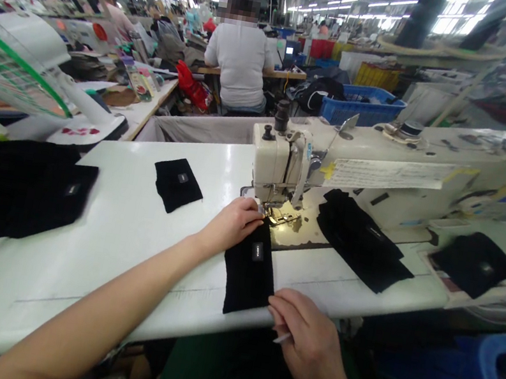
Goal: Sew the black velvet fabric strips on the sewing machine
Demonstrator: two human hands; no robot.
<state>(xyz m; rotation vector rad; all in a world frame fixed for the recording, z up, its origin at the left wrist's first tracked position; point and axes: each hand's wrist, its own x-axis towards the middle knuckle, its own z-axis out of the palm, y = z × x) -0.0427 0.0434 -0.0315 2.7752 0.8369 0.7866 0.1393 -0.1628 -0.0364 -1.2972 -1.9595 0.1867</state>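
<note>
A black fabric piece [247,279] with a small label lies under the needle area of the sewing machine [277,161], its near end at the table's front edge. My left hand [238,221] is closed on its upper end, fingertips right beside the presser foot [280,215]. With thumb and fingers, my right hand [306,334] pinches the lower right corner of the same piece. A thin pale pointed object [282,338] sticks out from under the right fingers; its kind is hidden. Another labelled black piece [178,185] lies flat left of the machine.
Stacked black pieces [361,240] rest right of the needle, with another black piece [476,264] farther right. Black fabric [15,188] covers the table's left end, near a fan [17,59]. A blue basket [503,374] stands low right. Ahead sits a person [239,61].
</note>
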